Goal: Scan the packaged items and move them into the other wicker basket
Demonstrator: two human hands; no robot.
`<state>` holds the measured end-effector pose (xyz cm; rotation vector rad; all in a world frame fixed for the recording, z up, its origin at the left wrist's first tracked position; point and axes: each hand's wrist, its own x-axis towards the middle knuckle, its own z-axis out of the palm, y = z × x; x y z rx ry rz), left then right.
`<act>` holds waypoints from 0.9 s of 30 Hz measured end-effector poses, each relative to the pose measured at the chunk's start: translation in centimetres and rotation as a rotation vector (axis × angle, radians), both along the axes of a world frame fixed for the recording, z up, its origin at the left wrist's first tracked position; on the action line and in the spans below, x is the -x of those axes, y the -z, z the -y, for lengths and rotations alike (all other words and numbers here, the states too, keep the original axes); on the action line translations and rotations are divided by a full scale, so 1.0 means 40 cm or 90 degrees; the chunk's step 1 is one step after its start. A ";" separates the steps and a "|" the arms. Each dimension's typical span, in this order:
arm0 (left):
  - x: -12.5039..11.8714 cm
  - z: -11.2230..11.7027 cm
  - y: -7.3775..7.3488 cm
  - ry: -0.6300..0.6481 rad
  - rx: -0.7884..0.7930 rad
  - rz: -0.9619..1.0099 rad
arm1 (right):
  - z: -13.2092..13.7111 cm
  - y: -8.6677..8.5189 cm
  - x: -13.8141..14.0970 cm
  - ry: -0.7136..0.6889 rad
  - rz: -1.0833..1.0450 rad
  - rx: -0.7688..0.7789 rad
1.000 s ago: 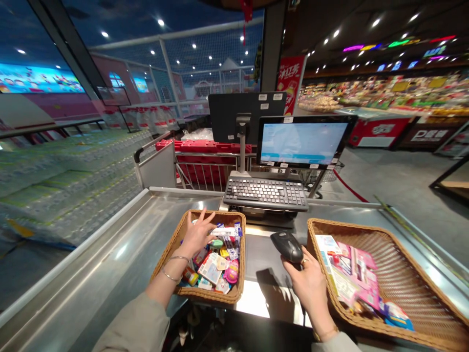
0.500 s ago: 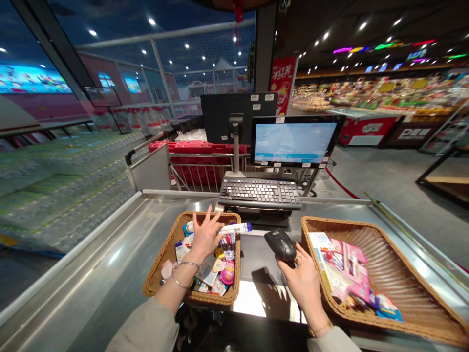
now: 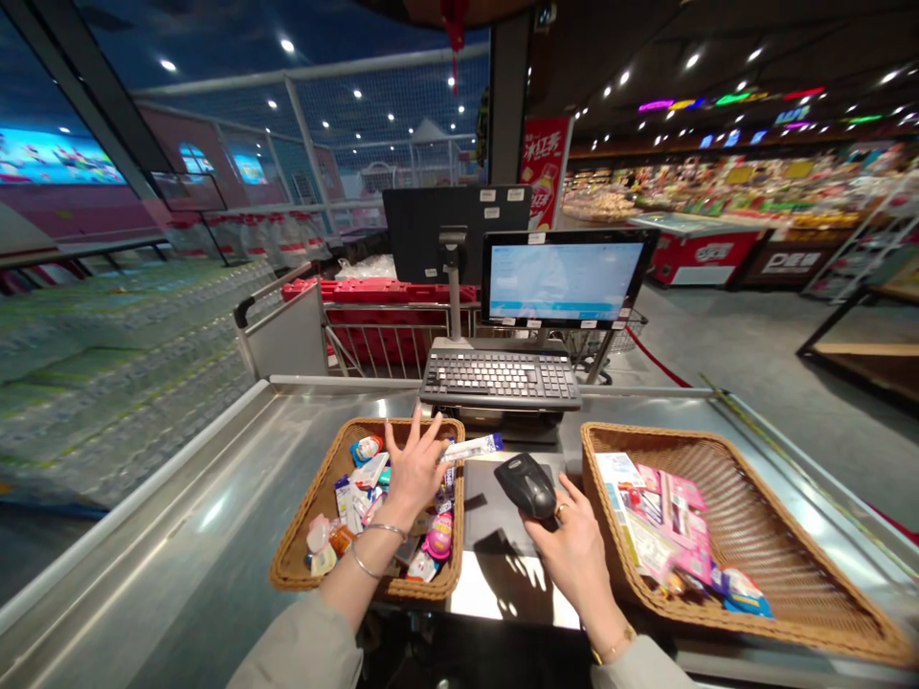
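My left hand [image 3: 414, 471] is above the left wicker basket [image 3: 294, 536], thumb and index finger pinching a slim white packet with a purple end [image 3: 474, 447]; its other fingers are spread. Under it, the basket holds small wrapped sweets and a pink round container [image 3: 437, 536]. A black barcode scanner [image 3: 526, 485] rests in my right hand [image 3: 574, 541], its head pointing left at the packet's side. The scanner's handle is mostly hidden by the hand. Beside that hand stands the right wicker basket [image 3: 782, 517], with pink packages [image 3: 679, 512] and a blue packet [image 3: 747, 593] inside.
Both baskets sit on a metal counter [image 3: 208, 498]. Behind them are a keyboard [image 3: 503, 375] and a lit monitor [image 3: 564, 277], with a second dark screen [image 3: 416, 234] turned away. A metal cart [image 3: 280, 330] is beyond the counter; stacked bottles [image 3: 129, 364] fill the left.
My left hand has moved slightly right with the slim packet, which now tilts upward at its far end. My right hand has brought the scanner slightly left and lower, fingers more raised.
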<state>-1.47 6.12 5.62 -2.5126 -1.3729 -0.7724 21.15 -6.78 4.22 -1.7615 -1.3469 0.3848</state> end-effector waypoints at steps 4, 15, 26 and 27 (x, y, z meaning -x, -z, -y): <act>-0.010 0.002 0.008 0.008 0.004 0.004 | 0.000 -0.007 0.007 -0.016 -0.002 -0.004; -0.017 -0.003 0.013 0.007 -0.005 0.001 | 0.000 -0.006 0.006 -0.032 -0.003 0.012; -0.017 -0.010 0.023 0.011 -0.009 0.004 | 0.000 -0.009 0.005 -0.048 -0.007 0.009; -0.017 -0.011 0.023 0.010 -0.008 0.002 | 0.000 -0.009 0.005 -0.049 -0.011 0.008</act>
